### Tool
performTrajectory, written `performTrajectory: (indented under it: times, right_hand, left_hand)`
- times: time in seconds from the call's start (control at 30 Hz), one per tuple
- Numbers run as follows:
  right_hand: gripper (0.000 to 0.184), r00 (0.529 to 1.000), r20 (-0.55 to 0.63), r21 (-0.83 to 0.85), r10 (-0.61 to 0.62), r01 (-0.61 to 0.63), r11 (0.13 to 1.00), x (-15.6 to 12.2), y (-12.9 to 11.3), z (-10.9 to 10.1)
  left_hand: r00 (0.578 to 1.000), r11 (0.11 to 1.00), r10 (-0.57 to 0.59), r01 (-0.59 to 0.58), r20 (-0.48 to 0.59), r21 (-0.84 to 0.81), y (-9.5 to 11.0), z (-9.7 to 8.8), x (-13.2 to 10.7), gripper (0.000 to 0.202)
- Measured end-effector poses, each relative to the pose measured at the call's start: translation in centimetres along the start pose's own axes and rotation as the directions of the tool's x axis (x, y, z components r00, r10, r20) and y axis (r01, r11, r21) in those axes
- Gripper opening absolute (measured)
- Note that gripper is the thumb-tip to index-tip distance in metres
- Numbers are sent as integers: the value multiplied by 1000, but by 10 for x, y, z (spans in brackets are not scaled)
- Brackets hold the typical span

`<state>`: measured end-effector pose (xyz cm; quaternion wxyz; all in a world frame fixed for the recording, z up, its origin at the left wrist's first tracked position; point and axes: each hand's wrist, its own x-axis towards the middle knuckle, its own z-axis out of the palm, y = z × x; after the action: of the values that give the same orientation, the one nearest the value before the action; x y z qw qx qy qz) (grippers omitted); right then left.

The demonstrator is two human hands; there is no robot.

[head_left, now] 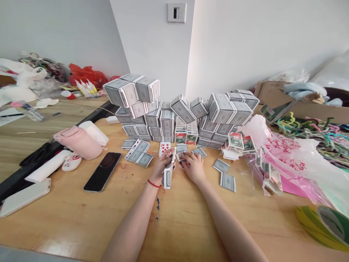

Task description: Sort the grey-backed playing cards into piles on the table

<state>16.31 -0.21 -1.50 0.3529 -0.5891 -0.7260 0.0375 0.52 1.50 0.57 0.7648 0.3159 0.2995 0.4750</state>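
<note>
My left hand (164, 161), with a red string on the wrist, is closed around folded playing cards (167, 179). A patterned card back faces me below the fingers, and a white card edge shows above them. Close beside it, my right hand (194, 165) has its fingers bent over a face-up playing card (181, 156) at the tabletop; part of that card is hidden. Behind my left hand lies a red heart card (164, 148). Loose cards lie left (139, 153) and right (228, 181) of my hands. Beyond them stands a stacked structure of card-covered blocks (163, 120).
On the left are a black phone (102, 171), a pink bottle (79, 142) and a white power bank (25, 197). Card boxes (236, 141), a plastic bag (289, 145) and a yellow-green tape roll (313, 225) lie right. A wall (152, 43) rises behind the structure.
</note>
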Motion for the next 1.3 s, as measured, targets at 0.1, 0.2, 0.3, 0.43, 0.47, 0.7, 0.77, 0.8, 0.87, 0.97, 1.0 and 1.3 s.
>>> performTrajectory:
  times: [0.1,0.2,0.3,0.43,0.47,0.7,0.77,0.8,0.87,0.97,1.0,1.3]
  right_hand:
    - [13,999,25,63,30,-31,997,-1,2,1]
    - [13,998,-17,203,61,-56,977,-6,5,-2]
    - [14,983,-78,375,165,-124,919,-11,7,-5]
    - [18,915,1,679,403,-297,671,-14,9,-8]
    - [19,893,54,755,447,-330,567,-14,9,-8]
    - [14,859,392,911,328,-314,-267,-7,1,-20]
    - [11,860,415,884,295,-305,-355,-6,1,-23]
    - [10,860,424,874,284,-305,-379,-6,1,-24]
    - [7,861,435,859,264,-309,-409,-6,1,-25]
    - [5,868,440,845,232,-312,-434,-7,0,-25]
    - [6,868,443,840,225,-314,-443,-7,0,-25]
    - [13,741,595,720,312,-319,-617,-11,1,-20]
  left_hand:
    - [1000,999,-13,14,24,-41,1,1,0,52]
    - [998,993,-20,27,60,-116,3,4,0,43]
    - [994,982,-26,45,103,-186,3,6,0,36]
    - [984,978,-10,45,176,-202,2,6,-2,34]
    - [981,979,1,39,195,-198,2,5,-3,34]
    - [944,978,7,62,331,-197,1,4,-5,45]
    - [939,978,0,71,345,-195,2,5,-6,47]
    - [937,978,-4,76,348,-195,2,5,-6,48]
    - [936,976,-13,89,352,-199,2,4,-6,49]
    - [939,971,-24,103,343,-216,3,1,-4,51]
    - [943,970,-20,99,333,-222,3,0,-4,51]
    - [964,988,61,-95,259,124,-6,0,-4,34]
